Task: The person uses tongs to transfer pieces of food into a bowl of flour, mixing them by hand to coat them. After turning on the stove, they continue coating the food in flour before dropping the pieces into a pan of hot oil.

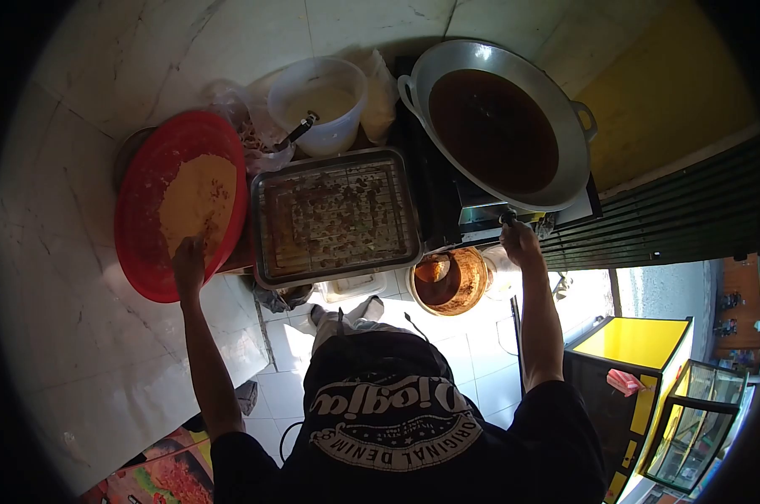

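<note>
On the left, my left hand [188,262] reaches over the near rim of a red basin [135,244]. Its fingers are bunched together at the edge of the pale flour [197,195]; what they hold, if anything, is hidden. My right hand [521,242] is closed round a dark stove knob [508,217] at the front of the gas stove [481,215]. Above that hand, a large two-handled wok [575,160] with dark brown oil [493,130] sits on the stove. Between my hands lies a metal tray with a wire rack [338,214], covered in brown crumbs.
Behind the tray stand a translucent tub of pale batter [319,102] with a black-handled utensil [298,133], and plastic bags [378,97]. Below the stove, a round bucket [472,284] is on the tiled floor. A yellow cabinet [628,340] and glass display case [691,428] are at right.
</note>
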The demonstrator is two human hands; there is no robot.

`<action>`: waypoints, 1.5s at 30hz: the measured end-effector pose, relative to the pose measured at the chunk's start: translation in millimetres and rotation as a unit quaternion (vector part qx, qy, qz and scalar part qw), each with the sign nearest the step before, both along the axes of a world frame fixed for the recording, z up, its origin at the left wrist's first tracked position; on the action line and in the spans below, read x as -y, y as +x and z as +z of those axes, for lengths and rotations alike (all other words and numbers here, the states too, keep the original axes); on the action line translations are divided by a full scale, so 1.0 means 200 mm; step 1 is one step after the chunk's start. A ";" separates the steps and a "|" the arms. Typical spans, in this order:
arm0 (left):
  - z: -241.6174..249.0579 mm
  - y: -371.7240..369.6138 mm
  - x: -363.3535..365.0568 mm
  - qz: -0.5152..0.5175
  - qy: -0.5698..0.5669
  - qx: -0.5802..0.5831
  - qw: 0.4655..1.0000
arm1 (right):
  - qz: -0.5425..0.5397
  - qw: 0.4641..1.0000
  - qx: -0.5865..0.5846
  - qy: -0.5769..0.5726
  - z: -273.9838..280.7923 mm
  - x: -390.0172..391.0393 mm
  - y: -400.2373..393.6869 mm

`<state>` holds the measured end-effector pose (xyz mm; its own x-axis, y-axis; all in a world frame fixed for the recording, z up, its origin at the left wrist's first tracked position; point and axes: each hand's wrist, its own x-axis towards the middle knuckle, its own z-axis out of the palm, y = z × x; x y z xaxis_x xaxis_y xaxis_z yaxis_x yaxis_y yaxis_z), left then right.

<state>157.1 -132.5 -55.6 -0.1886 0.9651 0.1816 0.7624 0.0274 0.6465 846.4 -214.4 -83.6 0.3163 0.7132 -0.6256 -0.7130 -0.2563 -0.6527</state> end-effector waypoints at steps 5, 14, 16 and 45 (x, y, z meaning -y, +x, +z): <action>0.01 0.01 0.00 0.006 -0.007 -0.010 1.000 | -0.021 1.000 -0.003 0.002 -0.02 0.00 0.00; 0.02 0.02 -0.01 0.019 -0.011 -0.013 1.000 | -0.020 1.000 0.001 0.023 -0.04 0.00 -0.03; 0.02 0.01 0.01 0.016 0.002 -0.021 1.000 | -0.020 0.999 0.012 0.023 -0.10 0.01 -0.01; 0.29 -0.48 0.48 -0.100 0.120 0.021 0.987 | 0.040 0.906 0.412 -0.087 -0.20 0.80 -1.40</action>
<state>60.2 -227.5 2.8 -0.0111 0.9137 0.4063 0.7098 -0.2790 0.6468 566.6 -374.5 -123.9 0.6781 0.6685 -0.3055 0.0236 -0.4353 -0.9000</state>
